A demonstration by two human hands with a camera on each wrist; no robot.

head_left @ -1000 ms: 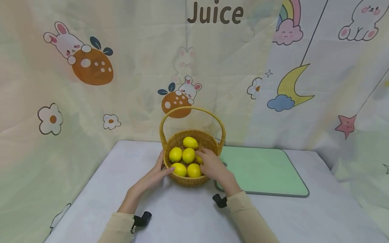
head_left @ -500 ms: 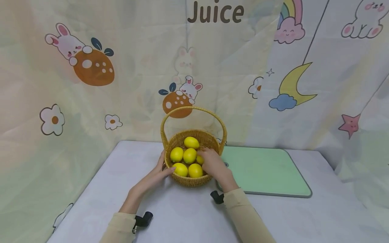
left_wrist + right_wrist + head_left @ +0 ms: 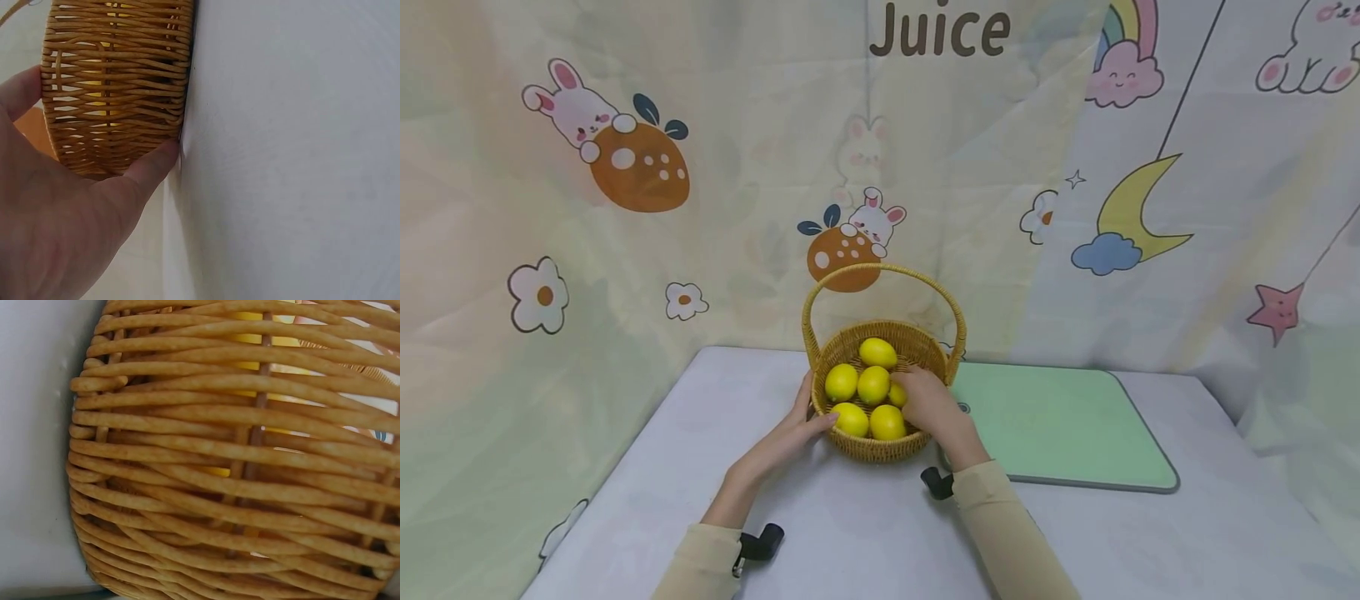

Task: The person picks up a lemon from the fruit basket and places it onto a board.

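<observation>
Left hand (image 3: pixel 801 429) and right hand (image 3: pixel 932 404) are both at the basket (image 3: pixel 876 451): the left grips its left wall, thumb over the near-left rim and fingers along the outside; the right is down inside at the right, against the right lemon (image 3: pixel 897 394). Its fingertips are partly hidden, so I cannot tell whether they pinch the fruit.

Largest is the pale backdrop (image 3: pixel 760 167), printed with "Juice" and 2 rabbits on orange fruits, rising beyond the table (image 3: pixel 842 525). On the white table's far right lies 1 green board (image 3: pixel 1060 425) with a grey edge; the right forearm covers its near-left corner.

Just left of the board, at the table's far middle, stands the 1 woven basket, its handle (image 3: pixel 883 267) arching upright. It holds 6 lemons that I can count: the far lemon (image 3: pixel 877 353), the left lemon (image 3: pixel 842 382), the centre lemon (image 3: pixel 873 386), the near-left lemon (image 3: pixel 852 420), the near-right lemon (image 3: pixel 887 422) and the right lemon, partly covered by the hand. Yellow shows through the weave in both wrist views.

Smallest are 2 black devices (image 3: pixel 762 543), 1 at each wrist.
</observation>
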